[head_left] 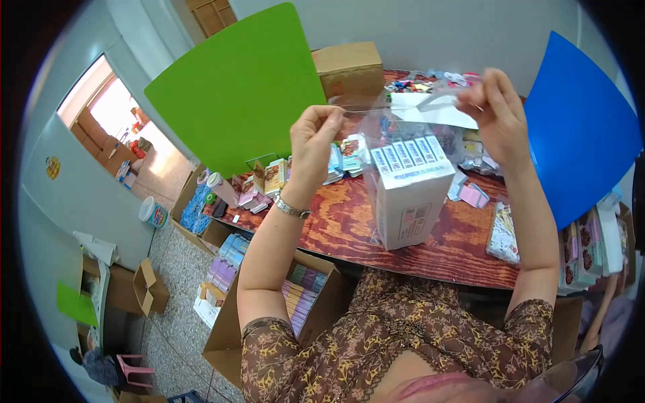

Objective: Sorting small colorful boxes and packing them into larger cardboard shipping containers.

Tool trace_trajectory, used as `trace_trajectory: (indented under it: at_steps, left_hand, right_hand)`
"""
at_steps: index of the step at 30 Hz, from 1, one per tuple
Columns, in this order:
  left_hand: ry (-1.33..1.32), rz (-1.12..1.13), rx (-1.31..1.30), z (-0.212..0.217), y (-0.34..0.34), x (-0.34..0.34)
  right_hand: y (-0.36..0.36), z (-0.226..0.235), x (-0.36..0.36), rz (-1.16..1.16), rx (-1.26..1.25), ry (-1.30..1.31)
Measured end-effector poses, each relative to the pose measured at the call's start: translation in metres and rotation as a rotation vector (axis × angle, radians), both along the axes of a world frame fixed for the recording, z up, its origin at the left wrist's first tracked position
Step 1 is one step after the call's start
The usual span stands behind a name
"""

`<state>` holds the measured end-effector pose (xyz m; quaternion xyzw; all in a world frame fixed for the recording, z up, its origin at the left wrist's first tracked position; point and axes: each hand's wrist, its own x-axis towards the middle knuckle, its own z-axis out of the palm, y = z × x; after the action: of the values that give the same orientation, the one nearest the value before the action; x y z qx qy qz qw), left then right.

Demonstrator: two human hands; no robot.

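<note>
Both hands are raised above a reddish wood-grain table, holding a clear plastic bag by its top edge. The left hand pinches the bag's left rim between thumb and fingers, closed tight on the plastic; a metal wristwatch sits on that wrist. The right hand grips the bag's right upper corner, fingers closed on the plastic and on a white flap at the mouth — how much of the flap is in the grip I cannot tell. Inside the bag stands a white carton, upright, its top showing a row of small blue-and-white packs; the carton's base seems to rest on the table, just in front of the person's chest. Behind the left hand a large green sheet stands up, and a blue sheet stands to the right of the right hand. A brown cardboard box sits at the table's far side — small colourful packets lie scattered on the left part of the table, and a flat patterned packet lies near the right forearm. Below the table on the left, an open cardboard box holds rows of pastel packs. The person wears a brown patterned top.
</note>
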<state>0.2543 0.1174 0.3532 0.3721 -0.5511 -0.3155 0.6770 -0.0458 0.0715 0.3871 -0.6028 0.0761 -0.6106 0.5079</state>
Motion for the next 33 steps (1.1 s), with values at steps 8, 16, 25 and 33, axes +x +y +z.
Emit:
trace_trajectory:
  at_steps: [8, 16, 25, 33]
  left_hand:
    - [0.074, -0.101, 0.030, -0.001, -0.006, 0.004]
    - [0.146, -0.111, 0.018, -0.002, -0.013, -0.006]
    - [0.098, -0.099, -0.077, 0.003, -0.010, -0.006]
    - [0.045, -0.104, -0.069, 0.008, 0.004, -0.005]
  right_hand:
    - [0.089, -0.140, -0.210, -0.327, 0.388, 0.146]
    - [0.301, -0.289, -0.233, 0.399, 0.950, 1.538]
    - [0.116, -0.136, -0.095, -0.560, -0.573, 1.459]
    - [-0.012, 0.041, 0.050, -0.894, -1.291, 0.729]
